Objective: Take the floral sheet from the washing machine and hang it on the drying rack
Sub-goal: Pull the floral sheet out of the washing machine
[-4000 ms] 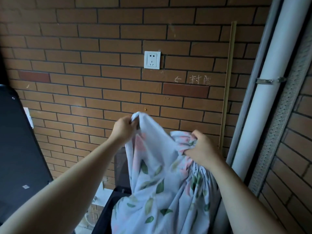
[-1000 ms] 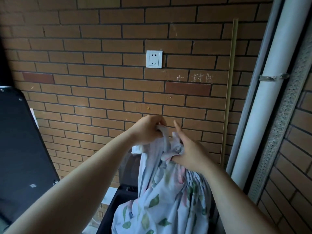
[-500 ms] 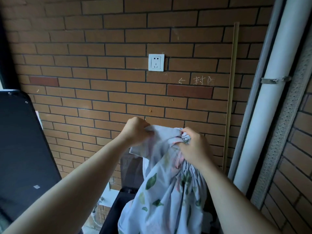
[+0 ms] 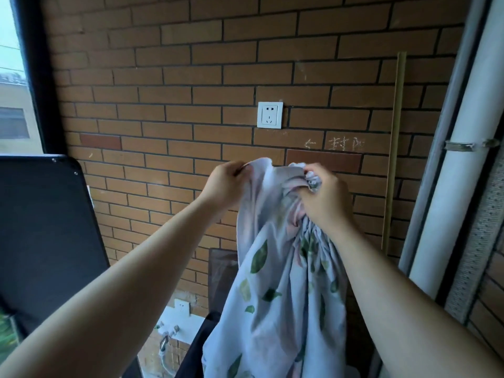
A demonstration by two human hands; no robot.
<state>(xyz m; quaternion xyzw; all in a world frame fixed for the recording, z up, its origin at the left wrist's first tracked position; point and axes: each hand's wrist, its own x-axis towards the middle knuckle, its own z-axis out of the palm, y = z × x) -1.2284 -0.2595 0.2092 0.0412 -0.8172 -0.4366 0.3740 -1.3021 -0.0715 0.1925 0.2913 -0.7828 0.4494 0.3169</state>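
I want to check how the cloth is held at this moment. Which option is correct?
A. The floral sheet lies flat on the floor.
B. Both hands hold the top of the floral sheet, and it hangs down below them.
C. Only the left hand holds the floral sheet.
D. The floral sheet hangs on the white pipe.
B: the left hand and the right hand both grip the bunched top of the floral sheet, which hangs down from them.

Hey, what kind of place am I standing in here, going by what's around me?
Probably an enclosed balcony or utility corner used for laundry. The signs: a bare brick wall with a socket, a drainpipe in the corner, water taps low on the wall, and a window at left.
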